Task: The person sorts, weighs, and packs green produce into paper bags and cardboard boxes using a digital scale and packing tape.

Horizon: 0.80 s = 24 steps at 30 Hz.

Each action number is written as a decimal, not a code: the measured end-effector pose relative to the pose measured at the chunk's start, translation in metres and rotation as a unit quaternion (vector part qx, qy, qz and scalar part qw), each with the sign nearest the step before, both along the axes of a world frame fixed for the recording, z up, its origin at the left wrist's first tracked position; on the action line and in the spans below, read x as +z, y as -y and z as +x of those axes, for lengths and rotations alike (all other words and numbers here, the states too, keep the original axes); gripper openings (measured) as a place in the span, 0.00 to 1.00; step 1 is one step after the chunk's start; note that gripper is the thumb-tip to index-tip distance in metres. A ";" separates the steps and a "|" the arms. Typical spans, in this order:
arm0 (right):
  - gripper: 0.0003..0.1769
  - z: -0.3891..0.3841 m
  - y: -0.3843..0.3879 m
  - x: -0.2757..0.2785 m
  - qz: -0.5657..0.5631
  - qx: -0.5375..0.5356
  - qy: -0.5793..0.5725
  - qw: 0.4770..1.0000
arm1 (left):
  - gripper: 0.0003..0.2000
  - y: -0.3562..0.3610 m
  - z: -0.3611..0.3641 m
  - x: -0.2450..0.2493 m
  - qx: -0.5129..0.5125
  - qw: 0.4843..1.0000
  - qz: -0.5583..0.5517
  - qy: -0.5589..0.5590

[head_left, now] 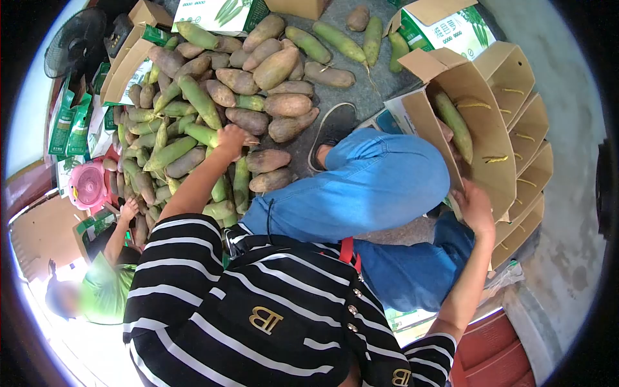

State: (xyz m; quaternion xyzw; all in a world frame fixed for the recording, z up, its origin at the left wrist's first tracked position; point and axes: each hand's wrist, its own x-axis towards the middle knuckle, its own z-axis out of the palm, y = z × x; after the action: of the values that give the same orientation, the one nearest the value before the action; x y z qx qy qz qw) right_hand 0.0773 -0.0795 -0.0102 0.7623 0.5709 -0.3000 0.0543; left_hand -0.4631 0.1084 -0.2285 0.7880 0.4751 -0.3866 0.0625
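Observation:
My left hand [232, 140] is closed at the end of a green radish [202, 133] in the large pile; its fingertips are partly hidden. Around it lie many long radishes, some bright green, others brown with soil, such as the muddy radish [247, 120] just above. My right hand [476, 208] grips the near edge of an open cardboard box [474, 87] standing by my knee. Inside that box a large green radish [453, 128] lies along the wall, with browner ones partly hidden beside it.
More open boxes [530, 142] with yellow rope handles stand in a row at right. Printed green-and-white cartons [216, 14] are at the back. Left are a pink fan [89, 185], a black fan [75, 42] and a person in a green shirt [106, 290] reaching to the pile.

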 end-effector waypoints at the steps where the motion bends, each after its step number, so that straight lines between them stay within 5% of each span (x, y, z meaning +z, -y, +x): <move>1: 0.18 0.000 0.001 -0.001 -0.002 -0.004 0.007 1.000 | 0.15 0.005 -0.023 -0.014 0.016 1.000 -0.008 -0.005; 4: 0.18 0.002 0.004 -0.005 -0.005 -0.011 0.002 1.000 | 0.15 0.018 -0.050 -0.020 -0.065 0.995 0.074 0.005; 11: 0.19 0.007 0.009 -0.007 0.006 -0.006 -0.001 1.000 | 0.22 -0.005 -0.044 -0.023 -0.041 0.999 -0.014 -0.011; 15: 0.19 0.012 0.013 -0.015 0.029 0.008 0.003 1.000 | 0.25 -0.008 -0.007 0.016 0.086 0.985 0.040 0.146; 19: 0.16 0.009 0.012 -0.010 0.047 0.012 -0.002 0.999 | 0.25 -0.031 0.030 0.033 0.207 0.847 0.163 0.461; 20: 0.15 0.009 0.012 -0.010 0.047 0.017 0.003 0.999 | 0.24 -0.042 0.035 0.037 0.269 0.800 0.112 0.525; 21: 0.15 0.010 0.013 -0.010 0.045 0.022 0.008 0.999 | 0.23 -0.050 0.067 0.075 0.328 0.743 0.058 0.580; 24: 0.17 0.014 0.015 -0.018 0.036 0.035 0.007 0.999 | 0.20 -0.055 0.151 0.158 0.287 0.606 0.073 0.738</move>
State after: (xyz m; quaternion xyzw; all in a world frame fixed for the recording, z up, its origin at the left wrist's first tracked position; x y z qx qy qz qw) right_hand 0.0913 -0.0946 -0.0279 0.7454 0.6070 -0.2723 0.0413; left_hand -0.3123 0.1634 -0.0701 0.6314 0.4965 0.3998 0.4415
